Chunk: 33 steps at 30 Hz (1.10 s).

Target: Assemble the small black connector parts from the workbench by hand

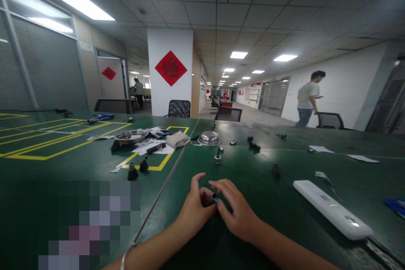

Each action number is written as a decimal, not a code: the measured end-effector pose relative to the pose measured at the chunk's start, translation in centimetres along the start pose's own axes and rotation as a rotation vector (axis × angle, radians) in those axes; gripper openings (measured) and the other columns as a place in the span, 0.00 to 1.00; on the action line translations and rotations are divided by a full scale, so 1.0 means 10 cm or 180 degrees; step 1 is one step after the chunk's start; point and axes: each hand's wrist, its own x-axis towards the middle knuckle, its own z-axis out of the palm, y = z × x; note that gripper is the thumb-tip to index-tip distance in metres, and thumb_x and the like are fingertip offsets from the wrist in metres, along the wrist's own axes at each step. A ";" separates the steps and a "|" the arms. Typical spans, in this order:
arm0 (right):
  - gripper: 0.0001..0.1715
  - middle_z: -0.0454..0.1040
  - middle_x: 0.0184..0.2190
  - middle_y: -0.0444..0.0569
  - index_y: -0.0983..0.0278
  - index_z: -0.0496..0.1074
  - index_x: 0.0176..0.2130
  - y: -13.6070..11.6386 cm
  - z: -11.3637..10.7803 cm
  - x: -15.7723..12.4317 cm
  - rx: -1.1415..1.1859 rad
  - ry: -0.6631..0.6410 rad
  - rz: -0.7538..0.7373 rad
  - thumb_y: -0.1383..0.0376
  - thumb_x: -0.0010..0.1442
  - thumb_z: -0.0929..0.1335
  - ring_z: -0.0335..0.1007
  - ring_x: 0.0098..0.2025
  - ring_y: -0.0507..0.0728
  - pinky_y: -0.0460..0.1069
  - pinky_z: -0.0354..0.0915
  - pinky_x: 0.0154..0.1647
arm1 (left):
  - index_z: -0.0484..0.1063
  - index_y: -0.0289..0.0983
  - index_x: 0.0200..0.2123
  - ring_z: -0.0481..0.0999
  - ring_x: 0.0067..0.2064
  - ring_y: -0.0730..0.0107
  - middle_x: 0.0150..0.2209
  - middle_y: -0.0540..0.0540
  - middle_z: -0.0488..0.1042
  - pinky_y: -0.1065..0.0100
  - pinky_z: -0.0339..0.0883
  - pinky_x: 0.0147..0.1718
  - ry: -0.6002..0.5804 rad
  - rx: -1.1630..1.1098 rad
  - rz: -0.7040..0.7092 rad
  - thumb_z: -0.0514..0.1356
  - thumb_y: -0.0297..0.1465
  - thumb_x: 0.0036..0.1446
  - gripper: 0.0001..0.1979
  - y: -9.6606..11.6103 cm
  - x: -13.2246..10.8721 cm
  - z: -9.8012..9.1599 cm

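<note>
Just above the table, in the lower middle of the head view, a small dark tubular piece with a round open top sits between my hands. My left hand is closed around its side, index finger raised. From the right, my right hand presses its thumb to the tube; its other fingers arch above. The tube's lower part is hidden by my fingers. Ahead of my hands stands a small metal fitting. Farther back lies a shiny metal dome-shaped bowl.
Left lie two black brush heads, a metal dish, gloves and a beige cloth. Right are a white power strip, a dark block and small black fittings. A person stands beyond the green table.
</note>
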 end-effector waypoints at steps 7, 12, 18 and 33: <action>0.18 0.67 0.37 0.49 0.62 0.69 0.43 0.01 0.02 0.01 -0.0034 -0.0089 0.0005 0.76 0.55 0.61 0.64 0.40 0.55 0.50 0.63 0.41 | 0.48 0.38 0.51 0.69 0.28 0.74 0.25 0.58 0.66 0.72 0.62 0.31 0.0030 0.0175 -0.0042 0.60 0.18 0.41 0.35 0.00 0.00 -0.01; 0.14 0.65 0.36 0.48 0.63 0.69 0.39 0.00 0.03 0.02 -0.0038 0.0007 0.0156 0.76 0.55 0.62 0.64 0.39 0.54 0.48 0.63 0.40 | 0.49 0.38 0.49 0.70 0.30 0.72 0.26 0.57 0.67 0.70 0.63 0.32 -0.0030 0.0171 -0.0075 0.59 0.19 0.41 0.32 0.03 -0.01 -0.01; 0.11 0.66 0.32 0.45 0.62 0.68 0.38 0.02 0.03 0.03 -0.0004 0.0011 0.0228 0.75 0.55 0.64 0.63 0.35 0.53 0.47 0.61 0.36 | 0.52 0.38 0.49 0.72 0.35 0.68 0.31 0.52 0.69 0.67 0.65 0.36 -0.0142 0.0710 0.0049 0.56 0.20 0.43 0.29 0.09 -0.04 -0.01; 0.21 0.60 0.42 0.50 0.62 0.52 0.53 0.19 0.08 -0.05 0.0104 0.1075 0.0675 0.69 0.60 0.59 0.61 0.42 0.55 0.53 0.63 0.43 | 0.58 0.48 0.56 0.69 0.47 0.61 0.48 0.48 0.68 0.58 0.60 0.49 -0.0677 0.3134 0.0518 0.54 0.23 0.50 0.29 0.35 0.00 -0.05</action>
